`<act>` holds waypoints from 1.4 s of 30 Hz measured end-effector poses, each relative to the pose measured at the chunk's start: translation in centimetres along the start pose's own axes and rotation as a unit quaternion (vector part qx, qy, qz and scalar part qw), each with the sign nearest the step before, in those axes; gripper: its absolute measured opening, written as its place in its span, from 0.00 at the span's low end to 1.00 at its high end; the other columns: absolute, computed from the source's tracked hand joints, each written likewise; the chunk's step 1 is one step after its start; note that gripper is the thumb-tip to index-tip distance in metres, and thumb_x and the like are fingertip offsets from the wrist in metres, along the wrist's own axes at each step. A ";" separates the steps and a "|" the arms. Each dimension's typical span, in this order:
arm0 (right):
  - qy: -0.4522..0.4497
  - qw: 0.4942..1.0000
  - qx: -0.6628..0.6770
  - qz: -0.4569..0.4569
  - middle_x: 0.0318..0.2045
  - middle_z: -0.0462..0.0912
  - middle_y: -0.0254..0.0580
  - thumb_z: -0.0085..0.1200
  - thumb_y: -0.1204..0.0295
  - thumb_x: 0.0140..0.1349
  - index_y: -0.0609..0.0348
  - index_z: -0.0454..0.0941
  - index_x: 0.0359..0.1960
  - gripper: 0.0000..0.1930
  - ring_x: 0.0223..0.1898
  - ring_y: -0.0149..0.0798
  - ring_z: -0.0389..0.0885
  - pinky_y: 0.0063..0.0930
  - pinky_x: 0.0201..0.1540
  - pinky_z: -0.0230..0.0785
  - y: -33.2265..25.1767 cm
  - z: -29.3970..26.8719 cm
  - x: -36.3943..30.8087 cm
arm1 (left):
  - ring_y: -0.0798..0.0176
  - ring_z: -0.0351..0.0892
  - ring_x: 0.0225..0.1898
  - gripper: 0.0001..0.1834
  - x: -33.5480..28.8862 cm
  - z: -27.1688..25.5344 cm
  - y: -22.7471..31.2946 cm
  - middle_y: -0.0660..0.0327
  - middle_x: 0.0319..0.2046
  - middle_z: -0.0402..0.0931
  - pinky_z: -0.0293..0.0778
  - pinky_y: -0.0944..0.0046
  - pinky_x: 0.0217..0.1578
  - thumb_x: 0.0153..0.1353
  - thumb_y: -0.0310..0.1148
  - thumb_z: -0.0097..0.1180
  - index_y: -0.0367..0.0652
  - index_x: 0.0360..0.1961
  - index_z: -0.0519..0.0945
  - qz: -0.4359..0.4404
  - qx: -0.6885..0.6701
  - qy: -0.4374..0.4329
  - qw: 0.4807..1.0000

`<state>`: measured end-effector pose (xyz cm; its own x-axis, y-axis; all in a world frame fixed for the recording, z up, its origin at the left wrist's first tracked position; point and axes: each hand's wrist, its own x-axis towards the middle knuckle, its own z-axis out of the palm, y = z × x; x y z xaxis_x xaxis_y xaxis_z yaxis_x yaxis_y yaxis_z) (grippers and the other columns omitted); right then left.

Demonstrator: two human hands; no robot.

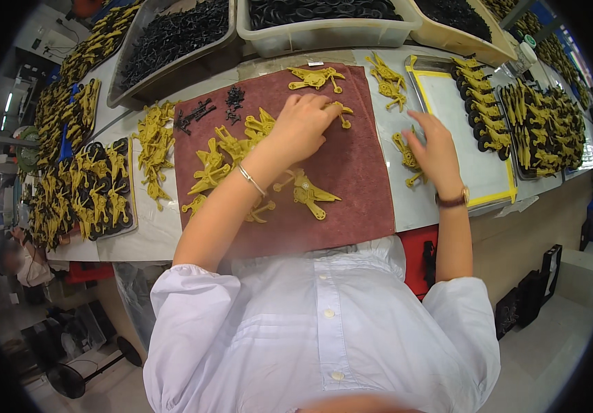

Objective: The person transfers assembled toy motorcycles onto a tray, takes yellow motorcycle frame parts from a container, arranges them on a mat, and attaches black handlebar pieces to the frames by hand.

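Toward the near edge of the maroon cloth lies a loose yellow bracket-like part. Beyond it, my left hand bends with its fingertips at another yellow piece near the right edge; I cannot tell whether they grip it. My right hand, loosely open and seemingly empty, is beside a yellow casting on the bench, past that edge. I'd take each by its solid body, sparing the thin arms. Rightward, a tray carries yellow-and-black assemblies. Along the far edge, a grey tub holds dark slender pieces; the middle tub, black rings.
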<state>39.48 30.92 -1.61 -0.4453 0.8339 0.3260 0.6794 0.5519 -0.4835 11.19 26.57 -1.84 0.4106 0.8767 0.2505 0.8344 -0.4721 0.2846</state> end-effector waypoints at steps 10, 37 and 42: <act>0.013 0.995 -0.029 0.090 0.44 0.81 0.50 0.62 0.74 0.53 0.59 0.73 0.57 0.26 0.45 0.53 0.79 0.41 0.50 0.71 -2.8 0.5 -6.6 | 0.48 0.79 0.45 0.25 2.5 -1.1 -1.5 0.53 0.43 0.79 0.75 0.53 0.46 0.50 0.32 0.62 0.45 0.53 0.78 -0.058 -0.028 -0.103 0.993; -0.073 0.735 0.643 0.203 0.44 0.81 0.43 0.45 0.63 0.74 0.58 0.63 0.54 0.15 0.46 0.28 0.77 0.24 0.50 0.69 -9.1 2.9 -7.4 | 0.42 0.71 0.61 0.20 -7.1 -0.3 9.9 0.44 0.63 0.66 0.71 0.51 0.57 0.45 0.28 0.71 0.44 0.43 0.83 -0.035 -0.321 0.126 0.938; -0.086 0.716 0.647 0.247 0.43 0.81 0.43 0.44 0.64 0.74 0.60 0.66 0.57 0.17 0.41 0.30 0.80 0.26 0.45 0.73 -8.8 2.7 -8.3 | 0.47 0.74 0.60 0.12 -8.2 -0.1 10.5 0.43 0.70 0.52 0.72 0.54 0.57 0.53 0.25 0.66 0.38 0.39 0.78 -0.018 -0.397 0.113 0.911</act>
<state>35.66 19.18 -2.23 -0.4770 0.8568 -0.1959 -0.2810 -0.3598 -0.8897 16.59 14.42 -0.83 0.2273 0.8937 0.3868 0.2798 -0.4404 0.8531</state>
